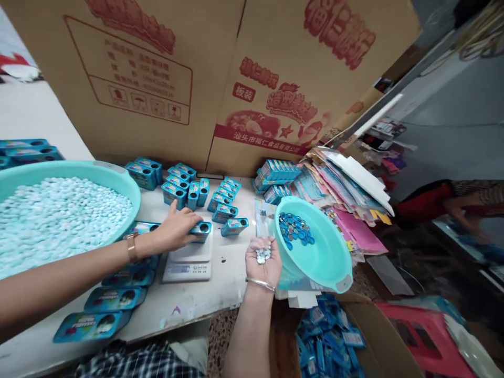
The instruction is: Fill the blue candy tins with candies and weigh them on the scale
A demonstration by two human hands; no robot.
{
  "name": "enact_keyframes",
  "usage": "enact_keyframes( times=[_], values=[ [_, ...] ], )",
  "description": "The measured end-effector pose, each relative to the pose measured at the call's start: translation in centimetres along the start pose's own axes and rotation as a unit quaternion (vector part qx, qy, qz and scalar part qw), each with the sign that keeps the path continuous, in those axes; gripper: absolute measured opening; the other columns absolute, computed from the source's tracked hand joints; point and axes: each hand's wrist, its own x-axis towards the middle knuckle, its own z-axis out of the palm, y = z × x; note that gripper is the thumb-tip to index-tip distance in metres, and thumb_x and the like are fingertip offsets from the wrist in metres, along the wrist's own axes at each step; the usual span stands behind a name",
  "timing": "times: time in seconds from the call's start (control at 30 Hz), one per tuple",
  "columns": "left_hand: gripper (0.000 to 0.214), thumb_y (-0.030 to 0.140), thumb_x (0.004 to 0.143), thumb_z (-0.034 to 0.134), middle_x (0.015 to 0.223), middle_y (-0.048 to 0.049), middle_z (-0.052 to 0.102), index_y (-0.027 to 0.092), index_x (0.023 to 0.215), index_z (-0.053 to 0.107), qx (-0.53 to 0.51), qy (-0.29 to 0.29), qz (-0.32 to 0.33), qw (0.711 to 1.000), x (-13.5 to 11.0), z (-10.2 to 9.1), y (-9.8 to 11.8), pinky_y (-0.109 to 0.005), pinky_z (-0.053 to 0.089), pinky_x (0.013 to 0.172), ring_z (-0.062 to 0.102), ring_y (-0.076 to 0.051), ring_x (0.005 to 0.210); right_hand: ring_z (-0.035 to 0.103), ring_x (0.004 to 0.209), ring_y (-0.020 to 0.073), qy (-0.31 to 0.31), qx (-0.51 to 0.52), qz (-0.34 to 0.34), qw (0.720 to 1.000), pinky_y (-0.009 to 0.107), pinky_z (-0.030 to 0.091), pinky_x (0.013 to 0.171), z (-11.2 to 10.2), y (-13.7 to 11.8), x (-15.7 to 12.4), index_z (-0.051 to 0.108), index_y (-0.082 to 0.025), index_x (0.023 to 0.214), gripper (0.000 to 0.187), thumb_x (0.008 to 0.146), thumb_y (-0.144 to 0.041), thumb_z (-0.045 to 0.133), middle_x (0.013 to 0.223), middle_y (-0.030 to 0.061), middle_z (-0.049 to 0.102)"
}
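Observation:
My left hand (pixel 179 228) reaches over a small kitchen scale (pixel 187 270), its fingers on a blue tin (pixel 203 231) with a dark round hole at one end. Palm up, my right hand (pixel 263 265) is cupped around a small heap of pale blue and white candies (pixel 263 254). A large turquoise basin (pixel 136 197) full of the same kind of pale candies stands at the left. Several filled-looking tins (pixel 94 325) lie in a column below my left forearm. Behind the scale stand several tins (pixel 235 226) with dark holes.
A second turquoise basin (pixel 331 252) at the right holds round blue caps (pixel 295 229). Below it, a carton (pixel 374 325) contains many blue packs. Large cardboard boxes (pixel 205 68) wall off the back. Paper sheets (pixel 350 181) are stacked at the right. Another person's arm (pixel 460 210) shows far right.

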Motion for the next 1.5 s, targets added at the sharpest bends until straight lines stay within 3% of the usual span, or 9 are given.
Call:
enact_keyframes(
  times=[0.13,0.23,0.33,0.5,0.63,0.9,1.1,1.27,1.5],
  values=[
    [0.116,0.072,0.070,0.066,0.154,-0.0281,0.027,0.004,0.150,0.018,-0.063,0.203,-0.038,0.976,-2.4,-3.8,-1.3,-0.062,0.031,0.110,0.028,-0.043,0.142,0.044,0.048,0.0056,0.060,0.048,0.018,0.997,0.017,0.041,0.045,0.5,1.4,0.1,0.051,-0.019,0.072,0.013,0.085,-0.016,0.056,0.059,-0.0080,0.044],
    [0.110,0.081,0.076,0.051,0.155,-0.0162,0.028,0.012,0.152,0.010,-0.084,0.318,-0.103,0.939,-5.2,-7.9,-2.4,-0.059,0.033,0.106,0.028,-0.036,0.142,0.045,0.049,0.0064,0.091,0.039,0.017,0.995,0.018,0.041,0.046,0.5,2.7,0.7,0.052,-0.019,0.072,0.016,0.088,-0.020,0.052,0.059,-0.0072,0.045],
    [0.101,0.078,0.078,0.049,0.150,-0.0094,0.036,0.016,0.151,0.017,-0.078,0.293,-0.161,0.939,-7.4,-8.9,-3.9,-0.057,0.037,0.098,0.031,-0.035,0.141,0.047,0.052,0.0065,0.085,0.034,0.049,0.995,0.017,0.042,0.049,0.3,4.3,1.9,0.052,-0.019,0.072,0.017,0.088,-0.024,0.053,0.061,-0.0064,0.048],
    [0.094,0.077,0.076,0.049,0.146,-0.0074,0.041,0.019,0.148,0.030,-0.090,0.237,-0.175,0.951,-8.5,-6.0,-5.7,-0.053,0.034,0.112,0.038,-0.035,0.137,0.045,0.052,0.0050,-0.004,-0.019,0.076,0.997,0.014,0.038,0.047,0.0,6.1,3.9,0.055,-0.020,0.078,0.013,0.085,-0.027,0.063,0.062,-0.0071,0.050],
    [0.082,0.070,0.081,0.053,0.143,-0.0117,0.047,0.020,0.145,0.036,-0.102,0.220,-0.125,0.962,-8.1,-4.7,-5.4,-0.051,0.035,0.113,0.041,-0.033,0.135,0.036,0.044,0.0037,-0.039,-0.023,0.092,0.995,0.013,0.027,0.037,0.6,7.1,4.6,0.057,-0.020,0.081,0.011,0.087,-0.027,0.062,0.061,-0.0077,0.048],
    [0.072,0.054,0.087,0.058,0.145,-0.0149,0.045,0.021,0.146,0.033,-0.091,0.133,-0.014,0.987,-5.0,-2.6,-2.6,-0.055,0.030,0.111,0.034,-0.035,0.138,0.033,0.041,0.0039,-0.057,-0.047,0.102,0.992,0.013,0.022,0.034,2.1,8.9,5.4,0.054,-0.021,0.080,0.014,0.090,-0.031,0.058,0.059,-0.0091,0.046],
    [0.073,0.035,0.078,0.069,0.141,-0.0159,0.051,0.024,0.143,0.038,-0.053,0.052,0.001,0.997,-2.1,-0.4,-1.3,-0.070,0.015,0.110,0.031,-0.040,0.140,0.037,0.039,0.0041,0.019,-0.002,0.094,0.995,0.014,0.029,0.035,2.8,9.1,5.5,0.054,-0.020,0.076,0.022,0.094,-0.032,0.050,0.055,-0.0090,0.046],
    [0.032,0.027,0.077,0.063,0.106,-0.0103,0.069,0.020,0.108,0.061,-0.041,0.005,-0.001,0.999,-1.1,1.2,-1.9,-0.070,0.014,0.110,0.060,-0.034,0.111,0.059,0.054,0.0069,0.133,-0.007,0.044,0.990,0.026,0.056,0.068,1.1,9.2,5.2,0.055,-0.020,0.070,0.024,0.092,-0.030,0.052,0.056,-0.0072,0.057],
    [0.034,0.024,0.075,0.056,0.095,-0.0049,0.064,0.025,0.107,0.065,-0.011,0.090,0.047,0.995,-0.4,-2.9,1.0,-0.063,0.022,0.109,0.062,-0.027,0.095,0.071,0.077,0.0121,0.217,0.003,0.052,0.975,0.036,0.056,0.086,-1.0,10.0,4.7,0.057,-0.022,0.072,0.022,0.090,-0.034,0.053,0.069,-0.0041,0.069]
  ],
)
